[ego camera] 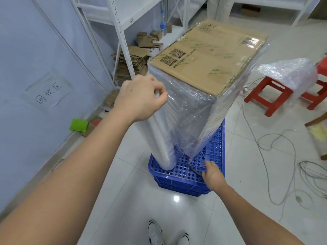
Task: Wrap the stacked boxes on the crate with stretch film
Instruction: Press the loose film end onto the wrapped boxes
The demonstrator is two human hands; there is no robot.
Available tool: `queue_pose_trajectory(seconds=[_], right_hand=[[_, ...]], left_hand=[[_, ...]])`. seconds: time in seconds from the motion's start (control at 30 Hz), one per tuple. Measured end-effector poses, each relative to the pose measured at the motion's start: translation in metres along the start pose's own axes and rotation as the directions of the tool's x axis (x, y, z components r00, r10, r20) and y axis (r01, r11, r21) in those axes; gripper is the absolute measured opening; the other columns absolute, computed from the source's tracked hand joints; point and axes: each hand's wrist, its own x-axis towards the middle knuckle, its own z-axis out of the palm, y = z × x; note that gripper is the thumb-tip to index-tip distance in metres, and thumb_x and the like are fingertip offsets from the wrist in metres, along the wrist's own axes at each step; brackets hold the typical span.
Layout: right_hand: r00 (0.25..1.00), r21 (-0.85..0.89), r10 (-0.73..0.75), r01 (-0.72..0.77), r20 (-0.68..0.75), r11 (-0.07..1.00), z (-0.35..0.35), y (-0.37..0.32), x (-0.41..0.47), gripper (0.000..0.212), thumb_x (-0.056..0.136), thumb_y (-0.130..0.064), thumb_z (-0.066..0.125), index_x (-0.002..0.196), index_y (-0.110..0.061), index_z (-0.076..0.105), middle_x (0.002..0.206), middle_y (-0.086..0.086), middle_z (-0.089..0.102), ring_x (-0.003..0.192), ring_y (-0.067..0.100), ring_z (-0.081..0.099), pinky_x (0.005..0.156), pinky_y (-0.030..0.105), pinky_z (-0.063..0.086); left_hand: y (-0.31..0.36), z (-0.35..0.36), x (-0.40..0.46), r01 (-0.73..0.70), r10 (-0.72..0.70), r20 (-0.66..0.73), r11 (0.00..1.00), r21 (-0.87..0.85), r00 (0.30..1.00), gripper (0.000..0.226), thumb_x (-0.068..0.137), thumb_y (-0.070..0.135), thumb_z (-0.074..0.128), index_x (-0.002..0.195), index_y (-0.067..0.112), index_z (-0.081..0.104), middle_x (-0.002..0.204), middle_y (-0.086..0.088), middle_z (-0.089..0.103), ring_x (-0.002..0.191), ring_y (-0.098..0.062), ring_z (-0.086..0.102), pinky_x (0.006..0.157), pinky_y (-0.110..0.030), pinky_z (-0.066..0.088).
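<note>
On a glossy white tiled floor point(247, 174) between a pale wall and white shelving point(122, 32), the stacked boxes point(207, 55) stand on the blue crate point(178, 181), their sides already sheathed in film. The left hand point(141, 98) curls round the top of the upright stretch film roll point(159, 138), touching the stack's corner. The right hand point(212, 174) pinches a thin dark tool low on the crate, probably a cutter; keeping the film taut should give a clean cut.

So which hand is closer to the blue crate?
The right hand: its fingers rest on the blue crate by a dark tool. The left hand is higher, gripping the film roll.
</note>
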Motion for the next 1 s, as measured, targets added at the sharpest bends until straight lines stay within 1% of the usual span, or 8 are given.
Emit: queue_pose_trajectory(seconds=[0.13,0.33,0.5,0.67,0.77,0.87,0.93,1.0], right_hand=[[0.982,0.008,-0.175,0.176,-0.067,0.984,-0.043,-0.023,-0.04,0.046,0.101,-0.024,0.048,0.145,-0.018,0.04,0.145,0.001,0.043,0.124,0.021,0.049,0.099,0.036,0.045],[0.908,0.01,-0.402,0.406,-0.12,0.914,-0.098,-0.069,-0.101,0.044,0.101,-0.033,0.049,0.143,-0.024,0.041,0.144,-0.004,0.046,0.121,0.017,0.051,0.097,0.033,0.045],[0.835,0.112,-0.488,0.527,-0.255,0.843,-0.152,-0.121,-0.135,0.052,0.1,-0.041,0.051,0.147,-0.022,0.038,0.147,-0.006,0.045,0.131,0.012,0.044,0.107,0.029,0.038],[0.828,0.228,-0.45,0.534,-0.335,0.814,-0.186,-0.172,-0.132,0.068,0.096,-0.045,0.057,0.152,-0.017,0.031,0.153,0.003,0.041,0.138,0.016,0.04,0.113,0.034,0.035],[0.852,0.291,-0.426,0.509,-0.304,0.81,-0.191,-0.192,-0.124,0.095,0.086,-0.054,0.068,0.156,-0.017,0.016,0.159,0.004,0.029,0.144,0.018,0.031,0.116,0.037,0.031],[0.888,0.411,-0.371,0.456,-0.272,0.79,-0.193,-0.205,-0.116,0.123,0.07,-0.058,0.081,0.157,-0.021,0.001,0.164,0.001,0.012,0.148,0.016,0.018,0.118,0.037,0.026],[0.905,0.469,-0.346,0.425,-0.248,0.774,-0.194,-0.208,-0.11,0.13,0.064,-0.056,0.085,0.157,-0.023,0.002,0.162,0.0,0.018,0.147,0.016,0.022,0.116,0.037,0.03],[0.906,0.499,-0.36,0.423,-0.223,0.756,-0.193,-0.206,-0.103,0.12,0.062,-0.052,0.088,0.155,-0.024,0.019,0.153,-0.001,0.038,0.139,0.016,0.038,0.108,0.033,0.038]], left_hand=[[0.021,0.002,-0.007,-0.034,0.034,0.021,0.999,0.03,0.999,0.029,0.1,0.053,0.045,0.094,0.037,0.068,0.112,0.012,0.058,0.112,-0.019,0.051,0.1,-0.044,0.038],[0.045,0.009,-0.023,-0.094,0.09,0.048,0.992,0.089,0.995,0.03,0.1,0.058,0.043,0.093,0.04,0.066,0.113,0.013,0.059,0.115,-0.018,0.051,0.101,-0.043,0.037],[0.045,0.004,-0.032,-0.083,0.082,0.027,0.996,0.028,0.996,0.038,0.102,0.057,0.042,0.105,0.035,0.073,0.118,0.012,0.065,0.12,-0.017,0.053,0.102,-0.042,0.039],[0.041,-0.005,-0.039,-0.058,0.056,-0.02,0.992,-0.114,0.998,0.042,0.103,0.049,0.038,0.121,0.028,0.069,0.119,0.007,0.071,0.116,-0.02,0.062,0.1,-0.045,0.047],[0.04,-0.008,-0.042,-0.025,0.022,-0.017,0.975,-0.22,1.0,0.035,0.106,0.038,0.045,0.132,0.023,0.063,0.129,0.002,0.07,0.12,-0.024,0.062,0.102,-0.045,0.047],[0.038,-0.013,-0.043,0.007,-0.001,0.021,0.95,-0.311,1.0,0.033,0.104,0.03,0.048,0.135,0.023,0.058,0.135,0.005,0.066,0.125,-0.02,0.059,0.104,-0.042,0.045],[0.034,-0.014,-0.044,0.01,0.002,0.035,0.942,-0.337,0.999,0.034,0.1,0.029,0.05,0.134,0.026,0.057,0.135,0.009,0.065,0.126,-0.017,0.058,0.105,-0.042,0.045],[0.029,-0.013,-0.044,-0.007,0.017,0.025,0.939,-0.345,1.0,0.037,0.096,0.032,0.054,0.133,0.029,0.056,0.133,0.01,0.064,0.126,-0.016,0.057,0.106,-0.043,0.046]])
